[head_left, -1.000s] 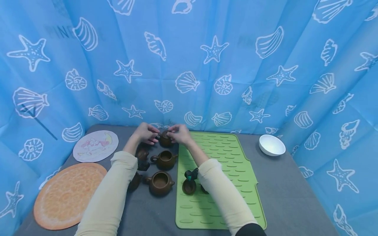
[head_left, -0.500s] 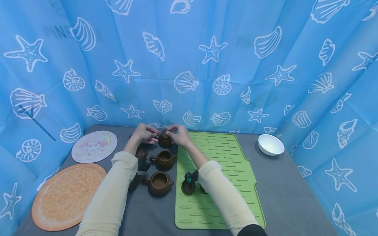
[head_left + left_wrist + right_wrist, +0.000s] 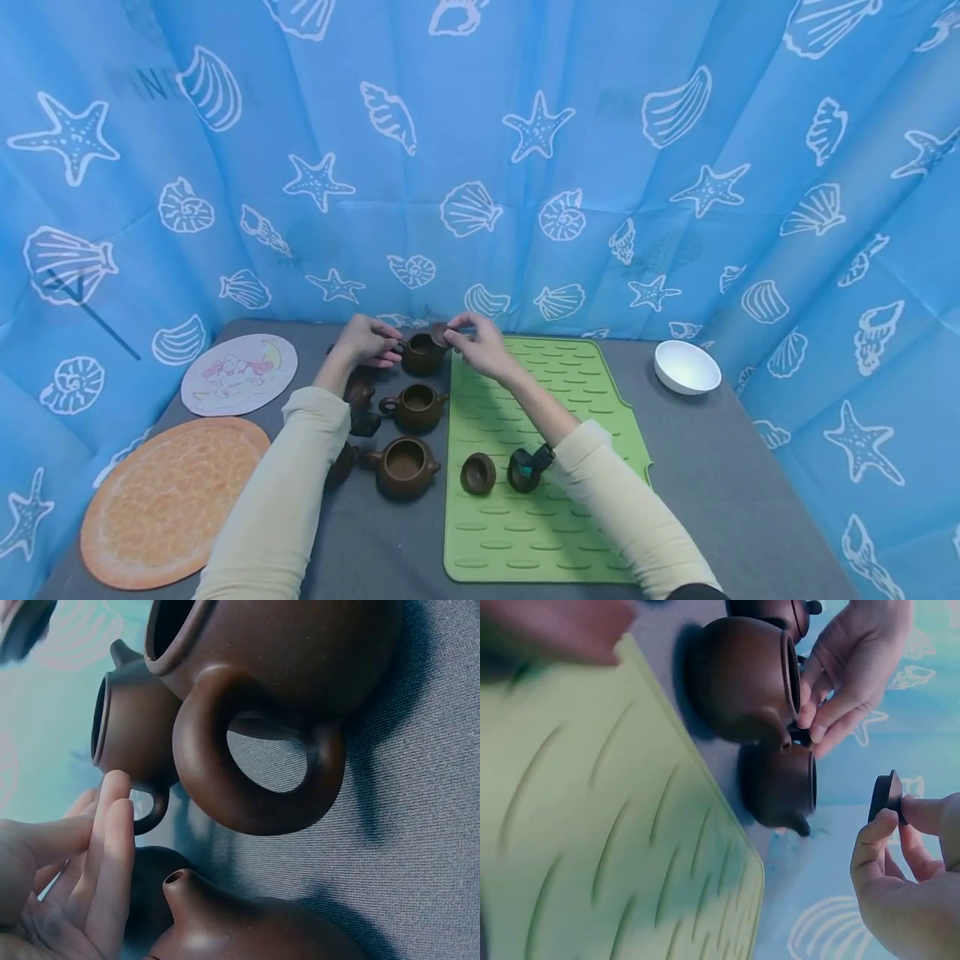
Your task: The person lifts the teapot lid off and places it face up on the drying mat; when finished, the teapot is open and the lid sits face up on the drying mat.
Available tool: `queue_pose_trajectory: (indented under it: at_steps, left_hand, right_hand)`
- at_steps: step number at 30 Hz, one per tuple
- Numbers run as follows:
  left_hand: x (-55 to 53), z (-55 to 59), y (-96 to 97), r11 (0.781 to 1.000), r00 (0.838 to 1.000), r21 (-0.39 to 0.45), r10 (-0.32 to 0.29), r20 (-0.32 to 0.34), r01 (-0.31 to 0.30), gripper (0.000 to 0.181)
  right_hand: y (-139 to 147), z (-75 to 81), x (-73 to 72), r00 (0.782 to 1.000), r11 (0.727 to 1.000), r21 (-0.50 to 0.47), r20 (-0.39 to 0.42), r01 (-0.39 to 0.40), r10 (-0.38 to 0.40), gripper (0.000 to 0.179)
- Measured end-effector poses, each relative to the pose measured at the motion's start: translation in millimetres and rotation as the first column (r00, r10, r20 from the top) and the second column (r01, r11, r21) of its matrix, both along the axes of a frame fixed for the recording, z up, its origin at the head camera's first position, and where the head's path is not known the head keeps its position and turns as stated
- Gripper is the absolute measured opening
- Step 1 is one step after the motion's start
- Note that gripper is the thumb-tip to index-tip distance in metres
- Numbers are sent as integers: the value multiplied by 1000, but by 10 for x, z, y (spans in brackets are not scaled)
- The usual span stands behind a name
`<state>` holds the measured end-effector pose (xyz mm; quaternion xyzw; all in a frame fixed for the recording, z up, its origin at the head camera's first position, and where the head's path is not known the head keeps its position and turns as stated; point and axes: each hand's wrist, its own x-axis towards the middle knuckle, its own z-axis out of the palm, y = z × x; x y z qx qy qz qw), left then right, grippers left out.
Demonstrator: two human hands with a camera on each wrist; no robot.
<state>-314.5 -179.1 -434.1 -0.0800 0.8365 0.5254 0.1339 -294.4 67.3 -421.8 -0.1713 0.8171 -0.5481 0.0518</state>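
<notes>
My right hand (image 3: pixel 480 343) pinches a small dark brown teapot lid (image 3: pixel 886 798), held tilted just right of the farthest teapot (image 3: pixel 423 357). That teapot stands uncovered, its round mouth showing. At its handle side my left hand (image 3: pixel 367 340) pinches the handle between thumb and fingers, as the right wrist view shows. Nearer stand a middle open teapot (image 3: pixel 420 408) and a front open teapot (image 3: pixel 406 468). In the left wrist view a large ring handle (image 3: pixel 202 765) fills the middle, and a spouted teapot (image 3: pixel 225 926) lies below it.
Two teapot lids (image 3: pixel 478 473) rest on the green mat (image 3: pixel 495 533), one partly behind the right wrist camera. More teapots (image 3: pixel 360 392) stand partly under the left arm. A white bowl (image 3: pixel 687 368) is at right; two round mats (image 3: pixel 176 500) lie left.
My right hand has lifted the lid off the farthest teapot and moved slightly right with it, baring the pot's mouth. The left hand has stayed in place.
</notes>
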Motion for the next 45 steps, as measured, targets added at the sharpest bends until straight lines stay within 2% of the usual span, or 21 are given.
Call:
queue_pose_trajectory:
  at_steps: [5, 9, 12, 18, 23, 26, 34, 40, 45]
  left_hand:
    - [4, -3, 1, 1000, 1000, 0, -8, -7, 8, 31]
    - [14, 0, 6, 1000, 1000, -8, 1, -8, -1, 29]
    - [38, 14, 12, 1000, 1000, -10, 3, -14, -3, 29]
    - [85, 52, 25, 1000, 1000, -4, -4, -24, 4, 30]
    - [107, 71, 37, 1000, 1000, 1, -11, -29, 11, 30]
    - [98, 70, 38, 1000, 999, 2, -10, -31, 10, 29]
    - [48, 26, 26, 1000, 1000, -8, -9, -23, 8, 29]
    - [30, -11, 22, 1000, 1000, -20, -7, -26, 7, 28]
    - [42, -5, 19, 1000, 999, -17, -4, -37, 3, 27]
  right_hand:
    - [313, 56, 152, 998, 998, 31, -26, -62, 63, 26]
    - [586, 104, 333, 989, 988, 49, -21, -146, 147, 36]
    - [776, 119, 469, 978, 978, 37, 7, -208, 207, 43]
    - [1123, 105, 735, 955, 958, 10, 76, -287, 286, 46]
    - [1369, 85, 975, 943, 956, 16, 169, -293, 287, 45]
    - [1479, 65, 1097, 939, 956, 22, 196, -293, 283, 46]
    - [1677, -83, 1362, 940, 950, 20, 148, -312, 306, 56]
    - [1805, -196, 1552, 940, 953, -2, 163, -302, 298, 62]
    - [1915, -286, 1651, 943, 960, -19, 180, -281, 280, 61]
